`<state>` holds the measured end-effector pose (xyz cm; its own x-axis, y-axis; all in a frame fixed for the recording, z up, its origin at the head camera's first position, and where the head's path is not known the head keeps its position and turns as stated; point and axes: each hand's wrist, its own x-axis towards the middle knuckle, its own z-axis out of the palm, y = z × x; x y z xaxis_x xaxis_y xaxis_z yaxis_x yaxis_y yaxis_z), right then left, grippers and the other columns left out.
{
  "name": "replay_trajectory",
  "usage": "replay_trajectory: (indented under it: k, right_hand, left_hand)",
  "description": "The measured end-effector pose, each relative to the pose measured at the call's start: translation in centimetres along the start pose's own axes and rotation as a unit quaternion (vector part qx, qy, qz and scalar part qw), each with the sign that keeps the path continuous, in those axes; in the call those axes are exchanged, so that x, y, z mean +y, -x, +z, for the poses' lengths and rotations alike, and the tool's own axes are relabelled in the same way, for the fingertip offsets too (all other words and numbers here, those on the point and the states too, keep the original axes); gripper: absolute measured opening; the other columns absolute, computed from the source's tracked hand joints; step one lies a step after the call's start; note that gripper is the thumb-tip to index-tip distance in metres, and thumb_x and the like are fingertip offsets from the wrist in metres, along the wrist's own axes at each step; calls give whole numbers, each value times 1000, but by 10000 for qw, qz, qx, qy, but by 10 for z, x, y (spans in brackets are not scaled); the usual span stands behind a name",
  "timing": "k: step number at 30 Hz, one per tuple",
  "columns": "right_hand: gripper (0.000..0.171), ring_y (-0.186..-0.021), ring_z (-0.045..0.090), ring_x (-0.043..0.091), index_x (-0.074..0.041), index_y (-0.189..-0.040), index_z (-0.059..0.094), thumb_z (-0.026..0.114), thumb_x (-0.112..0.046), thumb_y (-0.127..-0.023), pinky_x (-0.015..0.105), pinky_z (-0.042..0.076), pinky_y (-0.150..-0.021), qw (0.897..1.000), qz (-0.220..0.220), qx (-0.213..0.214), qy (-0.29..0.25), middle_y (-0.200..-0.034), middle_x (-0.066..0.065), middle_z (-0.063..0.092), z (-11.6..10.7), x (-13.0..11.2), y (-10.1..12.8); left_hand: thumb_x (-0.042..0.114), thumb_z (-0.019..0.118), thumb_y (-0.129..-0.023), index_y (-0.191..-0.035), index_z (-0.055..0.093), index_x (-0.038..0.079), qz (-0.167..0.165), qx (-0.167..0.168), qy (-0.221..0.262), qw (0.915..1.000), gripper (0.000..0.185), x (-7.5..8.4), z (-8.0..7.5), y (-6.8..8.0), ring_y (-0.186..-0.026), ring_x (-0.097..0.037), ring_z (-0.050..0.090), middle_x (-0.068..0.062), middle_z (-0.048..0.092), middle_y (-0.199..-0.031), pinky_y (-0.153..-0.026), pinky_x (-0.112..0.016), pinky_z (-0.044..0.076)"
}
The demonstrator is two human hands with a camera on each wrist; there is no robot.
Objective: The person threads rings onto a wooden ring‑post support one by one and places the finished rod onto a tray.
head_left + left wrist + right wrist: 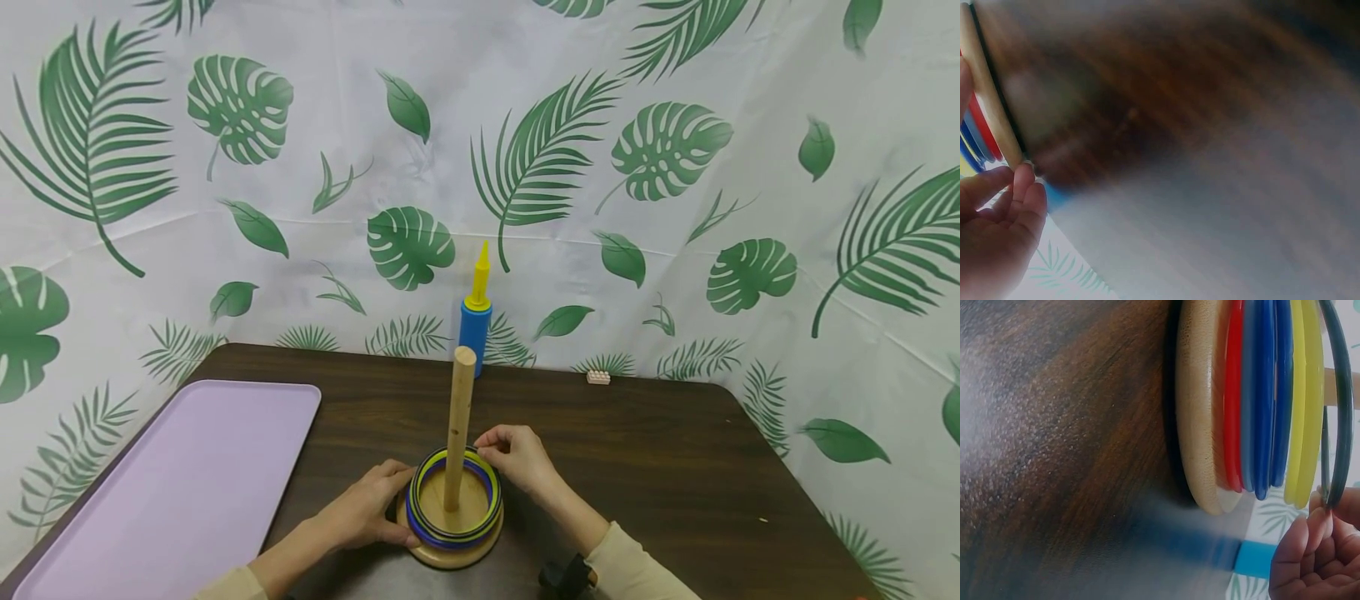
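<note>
A wooden ring-toss stand stands at the table's front, its round base [453, 558] carrying an upright peg [459, 425]. Around the peg lies a stack of thin rings. From the base upward, the right wrist view shows a red ring [1233, 394], several blue rings [1264, 400] and yellow rings [1312, 400]. Topmost is a dark green ring [1340, 412], its edge pinched between thumb and fingertips of my right hand [517, 458]; there it sits slightly apart from the yellow ones. My left hand [367, 504] grips the base's left side, thumb in front, fingers behind.
A lilac tray [187, 467] lies along the table's left side. Behind the peg stands a blue balloon pump [475, 325] with a yellow nozzle. A small pale toy brick [598, 377] is near the back edge, against a leaf-printed cloth [337, 125].
</note>
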<state>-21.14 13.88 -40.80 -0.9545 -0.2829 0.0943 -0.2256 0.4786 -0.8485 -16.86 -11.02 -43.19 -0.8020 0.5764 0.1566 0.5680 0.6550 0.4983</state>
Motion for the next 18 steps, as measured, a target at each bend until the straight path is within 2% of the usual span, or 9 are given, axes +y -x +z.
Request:
replay_trajectory:
  k: [18]
  right_hand:
    - [7, -65, 54, 9, 0, -83, 69, 70, -7, -83, 19, 46, -56, 9989, -205, 183, 391, -75, 4, 67, 2, 5, 0]
  left_hand:
    - [42, 83, -66, -126, 55, -1, 5, 48, -66, 10000, 79, 2, 0, 0, -108, -28, 54, -11, 56, -117, -91, -45, 47]
